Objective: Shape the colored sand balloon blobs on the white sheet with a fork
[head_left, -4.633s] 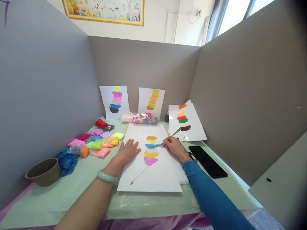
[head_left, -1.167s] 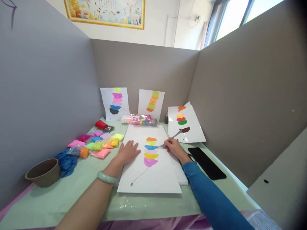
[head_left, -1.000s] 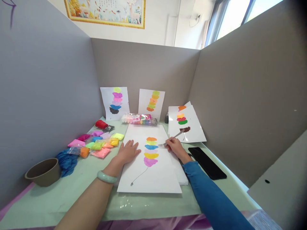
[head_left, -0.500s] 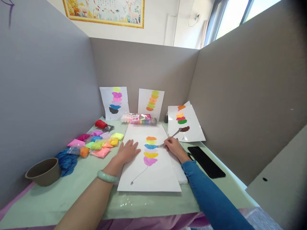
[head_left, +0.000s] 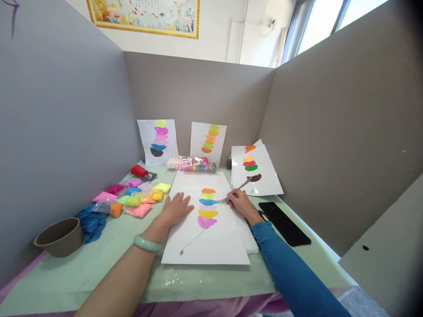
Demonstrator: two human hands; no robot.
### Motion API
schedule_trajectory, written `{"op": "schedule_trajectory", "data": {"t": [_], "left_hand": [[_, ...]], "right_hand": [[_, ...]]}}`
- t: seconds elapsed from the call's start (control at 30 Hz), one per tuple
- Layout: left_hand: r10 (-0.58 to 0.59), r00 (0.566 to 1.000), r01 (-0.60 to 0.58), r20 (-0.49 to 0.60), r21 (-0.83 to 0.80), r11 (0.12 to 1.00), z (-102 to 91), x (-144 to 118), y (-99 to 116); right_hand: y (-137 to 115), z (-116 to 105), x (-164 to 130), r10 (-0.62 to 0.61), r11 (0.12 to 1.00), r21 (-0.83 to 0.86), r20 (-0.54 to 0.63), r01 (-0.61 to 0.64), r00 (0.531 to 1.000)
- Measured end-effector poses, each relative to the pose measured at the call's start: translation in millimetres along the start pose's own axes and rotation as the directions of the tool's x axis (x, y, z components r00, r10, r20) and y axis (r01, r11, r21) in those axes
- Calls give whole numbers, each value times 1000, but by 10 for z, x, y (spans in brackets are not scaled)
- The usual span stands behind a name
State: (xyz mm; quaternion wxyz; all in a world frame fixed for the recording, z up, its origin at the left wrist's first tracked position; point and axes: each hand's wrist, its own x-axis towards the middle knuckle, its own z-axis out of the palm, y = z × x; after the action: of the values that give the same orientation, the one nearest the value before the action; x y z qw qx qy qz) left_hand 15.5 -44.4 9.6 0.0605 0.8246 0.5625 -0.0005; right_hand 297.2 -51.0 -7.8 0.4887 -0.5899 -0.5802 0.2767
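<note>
1. Lying flat on the green table (head_left: pixel 99 268): white sheet (head_left: pixel 211 240), long axis running from near edge toward the far wall, resting partly on a stack of paper (head_left: pixel 249 235) at its right.
2. Pressing down on the sheet's left edge: left hand (head_left: pixel 175 209), palm flat, fingers (head_left: pixel 185 200) slightly spread and pointing away and right; pale green bangle (head_left: pixel 147 243) sitting at the wrist.
3. Running up the sheet's middle: column of colour blobs (head_left: pixel 207 207), pink nearest, then yellow, lilac, blue, yellow-green and orange; thin dark line trailing from the pink blob toward the near left.
4. Pinching a fork (head_left: pixel 233 192): right hand (head_left: pixel 243 204), blue sleeve behind it, fingertips closed together around the handle. Fork's long axis slanting, tines pointing left and down, reaching the right edge of the blue blob, handle end rising away to the right.
5. Lying well right of that hand: black phone (head_left: pixel 284 223).
6. Sitting at the left: brown bowl (head_left: pixel 59 235), blue cloth (head_left: pixel 92 220), coloured packets (head_left: pixel 135 196).
7. Lying beyond the sheet: clear pack (head_left: pixel 191 164); leaning behind it, two finished sheets (head_left: pixel 158 141).
</note>
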Motion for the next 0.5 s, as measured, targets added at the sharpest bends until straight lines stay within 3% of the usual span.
{"op": "schedule_trajectory", "data": {"t": [0.13, 0.33, 0.5], "left_hand": [[4, 1000, -4, -6, 2, 1000, 20, 16, -14], [6, 1000, -6, -3, -3, 1000, 0, -8, 0], [1, 1000, -1, -5, 4, 1000, 3, -2, 1]], "right_hand": [[-7, 10, 5, 15, 998, -65, -25, -16, 1000], [11, 3, -8, 17, 996, 87, -8, -17, 1000], [-90, 5, -46, -10, 1000, -25, 5, 10, 1000]]}}
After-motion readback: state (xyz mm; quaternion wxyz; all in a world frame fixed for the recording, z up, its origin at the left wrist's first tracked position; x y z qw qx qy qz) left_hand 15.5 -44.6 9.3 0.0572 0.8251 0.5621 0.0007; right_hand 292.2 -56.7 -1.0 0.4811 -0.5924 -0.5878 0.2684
